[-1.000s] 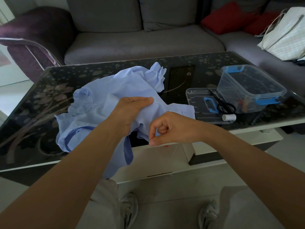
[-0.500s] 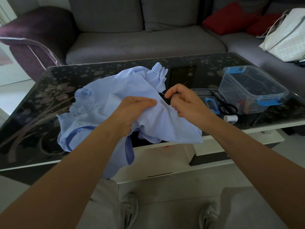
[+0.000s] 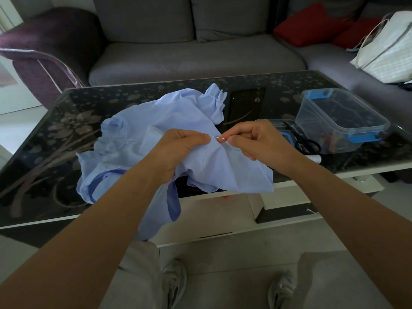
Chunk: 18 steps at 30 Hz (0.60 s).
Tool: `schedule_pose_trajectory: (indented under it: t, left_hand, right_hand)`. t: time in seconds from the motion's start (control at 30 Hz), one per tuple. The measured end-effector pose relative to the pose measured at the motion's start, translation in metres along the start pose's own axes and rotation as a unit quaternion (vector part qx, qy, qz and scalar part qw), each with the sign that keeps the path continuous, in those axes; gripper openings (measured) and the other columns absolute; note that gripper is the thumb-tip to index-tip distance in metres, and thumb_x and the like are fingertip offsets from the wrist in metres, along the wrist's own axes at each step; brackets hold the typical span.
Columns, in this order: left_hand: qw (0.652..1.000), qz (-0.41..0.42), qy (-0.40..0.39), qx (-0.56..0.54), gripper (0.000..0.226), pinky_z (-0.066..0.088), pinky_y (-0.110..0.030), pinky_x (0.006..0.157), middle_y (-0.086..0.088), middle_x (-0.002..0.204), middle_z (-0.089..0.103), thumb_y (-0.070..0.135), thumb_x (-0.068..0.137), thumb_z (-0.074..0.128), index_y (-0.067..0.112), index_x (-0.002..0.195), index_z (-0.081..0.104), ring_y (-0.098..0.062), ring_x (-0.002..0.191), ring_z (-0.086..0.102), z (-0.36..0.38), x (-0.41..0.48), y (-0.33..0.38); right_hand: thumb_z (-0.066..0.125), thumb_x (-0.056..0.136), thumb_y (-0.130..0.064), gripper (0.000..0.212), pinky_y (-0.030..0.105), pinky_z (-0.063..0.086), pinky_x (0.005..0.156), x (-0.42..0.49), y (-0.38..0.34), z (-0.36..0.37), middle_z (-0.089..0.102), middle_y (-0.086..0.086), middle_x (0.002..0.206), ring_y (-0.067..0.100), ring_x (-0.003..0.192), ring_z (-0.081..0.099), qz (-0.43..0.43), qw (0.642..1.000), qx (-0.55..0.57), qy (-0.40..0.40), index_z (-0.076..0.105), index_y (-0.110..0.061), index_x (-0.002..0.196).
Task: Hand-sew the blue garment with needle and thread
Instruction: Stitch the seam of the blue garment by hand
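A crumpled light blue garment lies on the dark glass table, part of it hanging over the near edge. My left hand grips a raised fold of the cloth. My right hand pinches a thin silver needle that points left, its tip at the cloth right beside my left thumb. The thread is too fine to make out.
A clear plastic box with blue clips stands at the right of the table, with its lid, black scissors and a white spool beside it. A grey sofa with red cushions and a white bag is behind.
My right hand rose from below the cloth near the table edge and came back toward my left thumb with the needle. My left hand kept its hold on the fold.
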State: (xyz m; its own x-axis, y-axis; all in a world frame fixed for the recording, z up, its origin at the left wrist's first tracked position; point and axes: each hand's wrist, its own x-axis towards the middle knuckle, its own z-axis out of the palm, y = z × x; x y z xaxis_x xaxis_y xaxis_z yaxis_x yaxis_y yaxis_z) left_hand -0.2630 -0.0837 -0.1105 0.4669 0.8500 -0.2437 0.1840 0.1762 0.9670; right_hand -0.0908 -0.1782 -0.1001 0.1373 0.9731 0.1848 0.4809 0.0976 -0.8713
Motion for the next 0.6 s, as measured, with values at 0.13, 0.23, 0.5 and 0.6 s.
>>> schedule_pose_trajectory:
  t: [0.13, 0.23, 0.5, 0.6]
  left_hand:
    - [1.0, 0.008, 0.004, 0.004, 0.027, 0.051, -0.046, 0.098, -0.011, 0.112, 0.07, 0.025, 0.087, 0.07, 0.008, 0.108, 0.07, -0.027, 0.107, 0.063, -0.0002, 0.0003, 0.0014]
    - [1.0, 0.012, 0.002, -0.001, 0.025, 0.051, -0.046, 0.098, -0.012, 0.11, 0.071, 0.023, 0.087, 0.07, 0.006, 0.105, 0.072, -0.028, 0.107, 0.064, -0.0006, -0.0003, 0.0021]
    - [1.0, 0.016, 0.001, 0.001, 0.023, 0.053, -0.045, 0.095, -0.012, 0.11, 0.07, 0.023, 0.086, 0.072, 0.008, 0.103, 0.072, -0.028, 0.105, 0.064, -0.0013, -0.0016, 0.0014]
    - [1.0, 0.02, 0.002, 0.009, 0.023, 0.056, -0.039, 0.089, -0.011, 0.107, 0.071, 0.022, 0.087, 0.071, 0.007, 0.104, 0.072, -0.026, 0.101, 0.066, -0.0004, -0.0022, 0.0019]
  right_hand:
    - [0.055, 0.096, -0.008, 0.027, 0.014, 0.033, 0.045, -0.001, -0.0013, -0.0005, 0.049, -0.001, 0.048, 0.006, 0.044, 0.037, -0.007, 1.0, -0.007, -0.005, 0.073, -0.027, 0.095]
    - [0.055, 0.096, -0.008, 0.028, 0.014, 0.033, 0.045, -0.0013, -0.0012, -0.0007, 0.051, -0.005, 0.047, 0.006, 0.044, 0.037, -0.003, 1.0, -0.012, -0.005, 0.073, -0.029, 0.095]
    - [0.054, 0.097, -0.009, 0.025, 0.01, 0.034, 0.048, -0.0006, 0.0019, -0.002, 0.056, -0.021, 0.048, 0.005, 0.045, 0.042, -0.003, 0.998, -0.06, -0.019, 0.072, -0.025, 0.104]
    - [0.052, 0.097, -0.006, 0.025, 0.006, 0.038, 0.053, -0.001, 0.0025, -0.0025, 0.057, -0.031, 0.053, -0.004, 0.052, 0.053, -0.007, 0.997, -0.066, -0.03, 0.069, -0.021, 0.109]
